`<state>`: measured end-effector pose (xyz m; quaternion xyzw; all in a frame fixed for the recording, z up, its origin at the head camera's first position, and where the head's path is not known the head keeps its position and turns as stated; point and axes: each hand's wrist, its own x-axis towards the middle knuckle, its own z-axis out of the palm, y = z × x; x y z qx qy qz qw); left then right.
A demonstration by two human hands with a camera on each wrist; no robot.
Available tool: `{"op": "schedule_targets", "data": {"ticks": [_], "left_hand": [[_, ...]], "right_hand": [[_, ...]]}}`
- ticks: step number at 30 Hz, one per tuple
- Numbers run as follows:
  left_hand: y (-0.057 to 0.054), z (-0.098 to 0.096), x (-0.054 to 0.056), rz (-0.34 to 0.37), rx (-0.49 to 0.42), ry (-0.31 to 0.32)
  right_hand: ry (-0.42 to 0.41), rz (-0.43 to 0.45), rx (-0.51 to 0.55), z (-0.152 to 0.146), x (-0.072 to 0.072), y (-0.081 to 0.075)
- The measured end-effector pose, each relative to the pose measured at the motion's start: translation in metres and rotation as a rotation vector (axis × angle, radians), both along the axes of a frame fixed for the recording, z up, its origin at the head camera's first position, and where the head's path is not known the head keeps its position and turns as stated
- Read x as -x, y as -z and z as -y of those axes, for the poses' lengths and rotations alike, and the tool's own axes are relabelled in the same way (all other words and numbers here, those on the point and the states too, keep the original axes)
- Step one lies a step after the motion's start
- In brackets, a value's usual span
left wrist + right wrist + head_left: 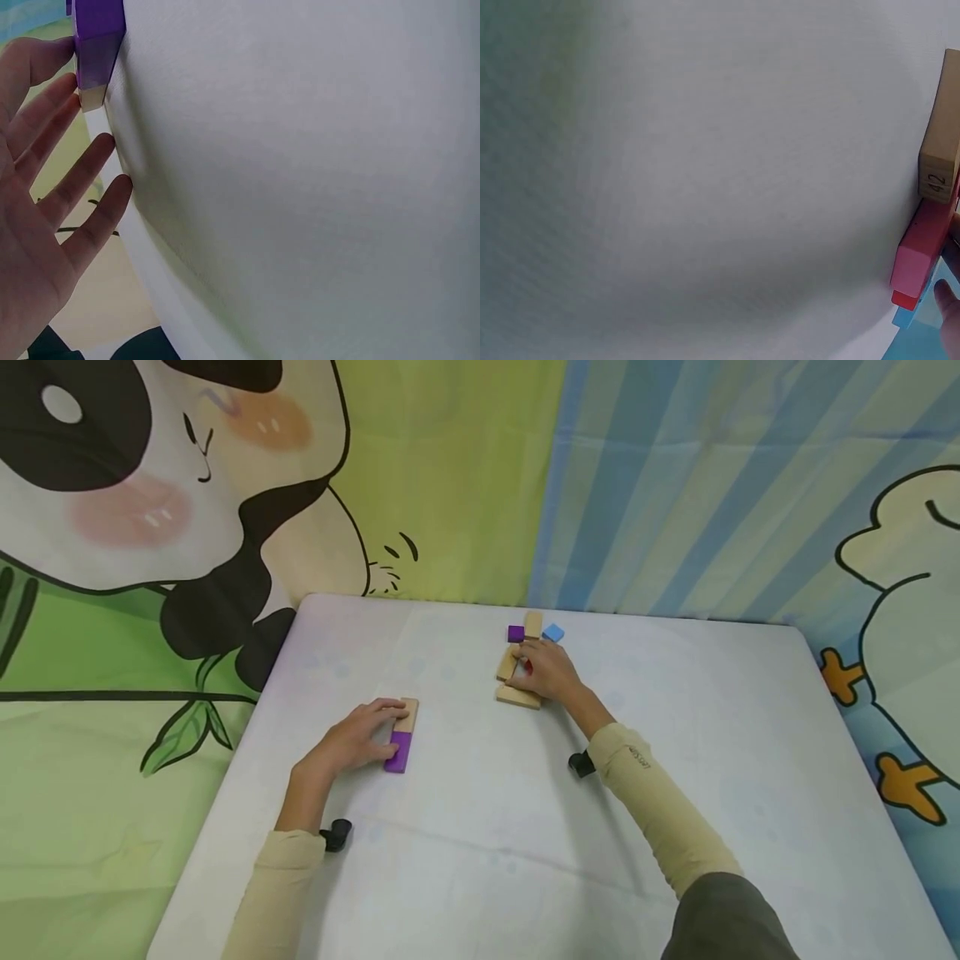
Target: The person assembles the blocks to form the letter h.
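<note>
My left hand (356,735) lies against the left side of two blocks set end to end, a wooden block (407,714) and a purple block (398,753). Its thumb touches the purple block, and the fingers are spread and fairly straight in the left wrist view. Farther off, my right hand (551,670) reaches over a cluster of blocks. Its thumb is beside a wooden block (517,697), and its fingertips are at another wooden block (507,663). A red block (922,247) shows beside a wooden block marked 42 (939,135); the hand hides most of its hold.
Behind the right hand are a small purple block (516,633), an upright-lying wooden block (533,624) and a blue block (553,632), near the far edge of the white table (480,827). A printed cloth backdrop (450,477) hangs beyond it.
</note>
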<state>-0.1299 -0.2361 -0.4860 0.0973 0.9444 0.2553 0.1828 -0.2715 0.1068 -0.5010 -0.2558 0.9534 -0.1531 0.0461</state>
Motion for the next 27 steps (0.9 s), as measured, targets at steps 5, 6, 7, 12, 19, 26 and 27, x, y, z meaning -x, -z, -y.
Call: {"op": "schedule_targets", "data": {"ticks": [5,6,7,12,19,26,27], "left_hand": [[0.0,0.001,-0.001,-0.002,0.006,-0.003],[0.0,0.001,-0.001,-0.003,0.007,-0.002],[0.001,0.001,-0.001,-0.005,0.008,0.0],[0.002,0.0,-0.001,-0.017,0.002,0.006],[0.002,0.0,-0.001,-0.011,0.006,-0.006],[0.002,0.0,-0.001,-0.009,0.009,0.0],[0.002,-0.001,-0.001,-0.009,0.009,0.001]], "right_hand": [[-0.015,0.0,0.03,0.001,0.001,0.002],[-0.017,0.004,0.035,0.001,0.001,0.002],[-0.021,0.007,0.034,0.002,0.001,0.003],[-0.066,0.048,0.088,0.013,0.002,0.001],[-0.124,0.194,0.188,0.058,-0.006,-0.011],[-0.221,0.215,0.122,0.112,-0.013,-0.016],[-0.235,0.212,0.112,0.119,-0.015,-0.016]]}}
